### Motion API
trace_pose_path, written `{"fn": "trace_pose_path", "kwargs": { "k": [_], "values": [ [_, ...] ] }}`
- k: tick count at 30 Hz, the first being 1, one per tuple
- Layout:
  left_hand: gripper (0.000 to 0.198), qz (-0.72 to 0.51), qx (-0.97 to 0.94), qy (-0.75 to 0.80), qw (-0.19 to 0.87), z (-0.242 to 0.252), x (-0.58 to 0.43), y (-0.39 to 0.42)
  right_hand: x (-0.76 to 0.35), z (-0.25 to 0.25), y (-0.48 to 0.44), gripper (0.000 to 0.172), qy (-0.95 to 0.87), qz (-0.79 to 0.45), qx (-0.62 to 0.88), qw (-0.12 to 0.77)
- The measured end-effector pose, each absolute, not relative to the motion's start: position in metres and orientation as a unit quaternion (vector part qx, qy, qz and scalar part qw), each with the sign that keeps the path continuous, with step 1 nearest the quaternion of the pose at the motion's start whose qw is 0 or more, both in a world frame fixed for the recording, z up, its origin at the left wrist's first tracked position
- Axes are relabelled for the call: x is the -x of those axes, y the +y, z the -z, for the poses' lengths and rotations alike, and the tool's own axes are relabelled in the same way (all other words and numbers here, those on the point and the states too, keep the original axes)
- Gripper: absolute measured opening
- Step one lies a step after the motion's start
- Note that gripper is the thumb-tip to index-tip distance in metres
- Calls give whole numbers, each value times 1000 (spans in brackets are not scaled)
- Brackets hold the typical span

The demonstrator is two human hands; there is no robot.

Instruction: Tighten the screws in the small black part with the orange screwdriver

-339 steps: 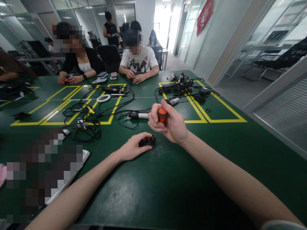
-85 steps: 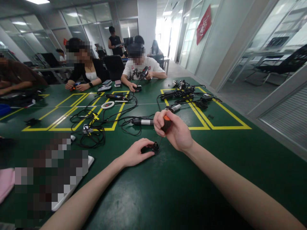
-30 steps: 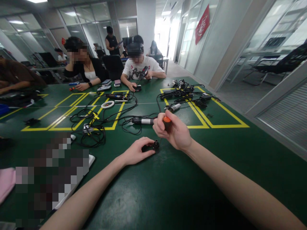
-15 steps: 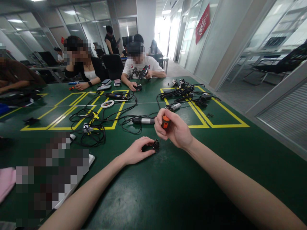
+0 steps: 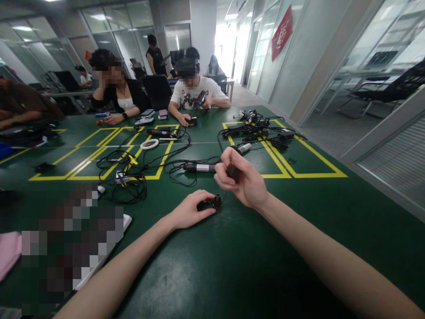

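Turning within your right grip [image 5: 244, 184], the screwdriver [image 5: 233, 170] now shows the dark side of its handle where, half a second ago, the orange end was visible; your fingers have shifted around it. Your left grip [image 5: 190, 210] and the small black part [image 5: 217, 203] show no clear movement, which suggests you are twisting the tool against a braced piece. Your right grip is closed around the handle; your left is half curled, thumb and fingers holding the part upright on the table [image 5: 232, 257], just beside the shaft's lower end. Whether the tip is seated cannot be told. The handle is stubby and appears moulded; the shaft is thin, probably metal. The part is rounded, a narrow neck over a wider base. Your table surface is smooth, dark green and faintly glossy.
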State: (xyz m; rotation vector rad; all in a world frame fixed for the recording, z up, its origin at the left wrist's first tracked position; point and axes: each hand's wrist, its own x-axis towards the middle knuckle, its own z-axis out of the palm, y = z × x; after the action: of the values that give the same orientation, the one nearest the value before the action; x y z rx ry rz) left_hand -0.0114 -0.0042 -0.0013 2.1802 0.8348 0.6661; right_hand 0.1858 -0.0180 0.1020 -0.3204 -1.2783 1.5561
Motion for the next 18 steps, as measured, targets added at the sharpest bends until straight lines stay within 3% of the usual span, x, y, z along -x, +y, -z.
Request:
{"fn": "trace_pose_path", "kwargs": {
  "k": [4, 11, 18],
  "values": [
    [29, -260, -836, 321, 360, 1, 11, -4, -186, -104, -16, 40, -548, -633, 134, 530],
    [29, -258, -838, 327, 352, 1, 11, -4, -188, -108, -17, 54, -524, -679, 125, 498],
    [28, -261, -842, 317, 350, 1, 11, -4, -186, -105, -21, 40, -540, -658, 115, 512]
  ]
}}
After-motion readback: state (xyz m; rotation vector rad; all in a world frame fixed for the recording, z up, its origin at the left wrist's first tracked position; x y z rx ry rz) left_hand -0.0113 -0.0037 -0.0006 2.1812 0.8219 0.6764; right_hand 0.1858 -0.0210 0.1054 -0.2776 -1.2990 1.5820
